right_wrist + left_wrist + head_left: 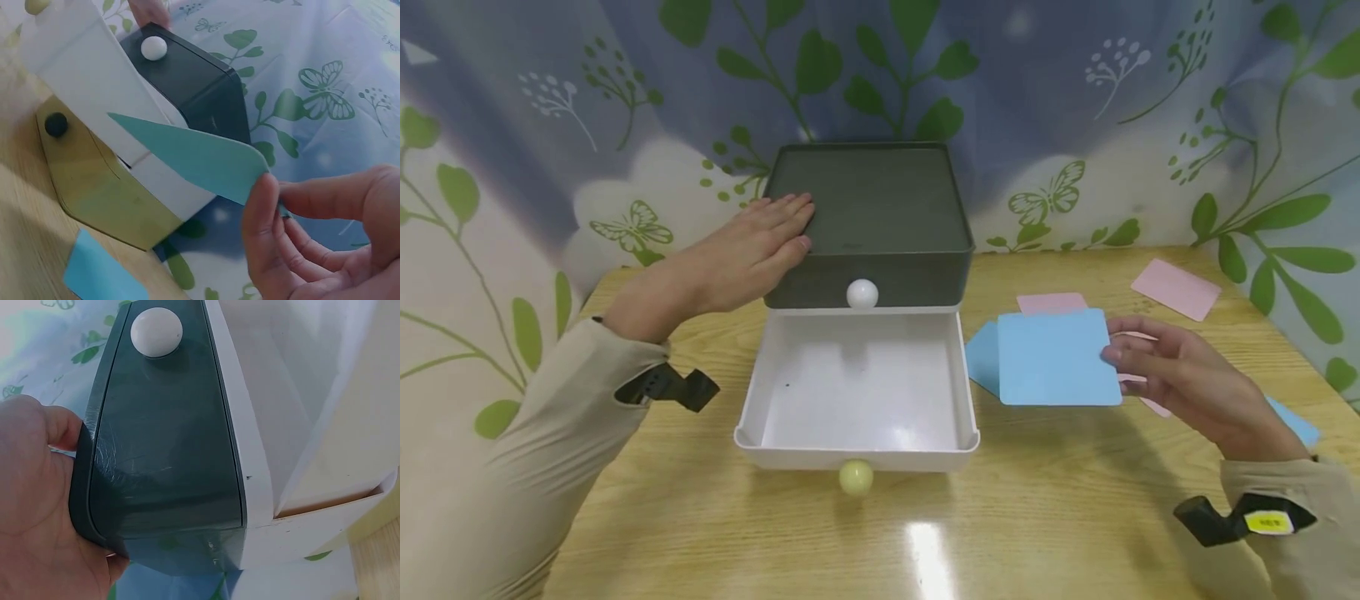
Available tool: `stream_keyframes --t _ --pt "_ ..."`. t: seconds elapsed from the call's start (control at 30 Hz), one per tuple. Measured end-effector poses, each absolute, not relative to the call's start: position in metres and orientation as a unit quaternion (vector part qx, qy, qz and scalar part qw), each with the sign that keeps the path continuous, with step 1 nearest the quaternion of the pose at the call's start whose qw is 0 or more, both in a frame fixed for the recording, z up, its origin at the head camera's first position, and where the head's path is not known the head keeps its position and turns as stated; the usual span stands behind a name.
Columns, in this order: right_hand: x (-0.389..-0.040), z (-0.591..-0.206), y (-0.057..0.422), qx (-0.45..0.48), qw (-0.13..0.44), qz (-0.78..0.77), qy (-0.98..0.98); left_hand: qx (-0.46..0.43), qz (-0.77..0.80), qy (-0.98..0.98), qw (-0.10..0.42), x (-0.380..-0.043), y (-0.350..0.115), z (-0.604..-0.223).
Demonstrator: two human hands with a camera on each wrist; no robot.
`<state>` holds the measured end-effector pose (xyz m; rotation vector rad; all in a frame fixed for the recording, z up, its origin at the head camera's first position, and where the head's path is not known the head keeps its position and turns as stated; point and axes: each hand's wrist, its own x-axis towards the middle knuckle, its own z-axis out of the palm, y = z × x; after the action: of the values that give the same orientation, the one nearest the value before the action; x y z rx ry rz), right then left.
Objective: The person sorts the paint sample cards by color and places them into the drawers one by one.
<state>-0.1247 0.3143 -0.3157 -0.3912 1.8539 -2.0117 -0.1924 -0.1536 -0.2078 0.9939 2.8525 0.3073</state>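
My left hand (737, 254) rests flat on the left edge of the dark green top (880, 200) of a small drawer chest, fingers straight. Beneath the top drawer with its white knob (862, 294), a white drawer (857, 392) with a pale yellow knob (856, 477) stands pulled out, its white floor showing. To the right, my right hand (1187, 375) pinches a blue card (1056, 358) by its right edge between thumb and fingers. The card is held above the table, beside the pulled-out drawer. In the right wrist view this card (200, 159) appears nearly edge-on.
Another blue card (983, 360) lies close to the chest. Pink cards (1176, 288) and a further blue card (1296, 421) lie on the wooden table (1037, 517). A yellow bottom drawer section (119, 194) has a dark knob (56, 124). A leaf-patterned curtain (1022, 100) hangs behind.
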Motion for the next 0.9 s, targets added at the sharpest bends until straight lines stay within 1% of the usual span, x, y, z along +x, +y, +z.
stream_keyframes --t 0.1,0.33,0.5,0.9 --pt "-0.125 -0.316 0.308 -0.145 0.184 -0.731 0.641 0.327 0.102 0.938 0.053 -0.192 -0.154 -0.208" --pt "-0.121 -0.31 0.294 -0.135 0.198 -0.754 0.611 0.328 0.1 0.938 0.055 -0.193 -0.154 -0.207" --pt "-0.118 -0.305 0.282 -0.126 0.186 -0.765 0.604 0.331 0.101 0.936 0.054 -0.195 -0.152 -0.208" --pt "-0.109 -0.299 0.241 -0.166 0.184 -0.749 0.615 0.331 0.108 0.936 0.052 -0.194 -0.155 -0.209"
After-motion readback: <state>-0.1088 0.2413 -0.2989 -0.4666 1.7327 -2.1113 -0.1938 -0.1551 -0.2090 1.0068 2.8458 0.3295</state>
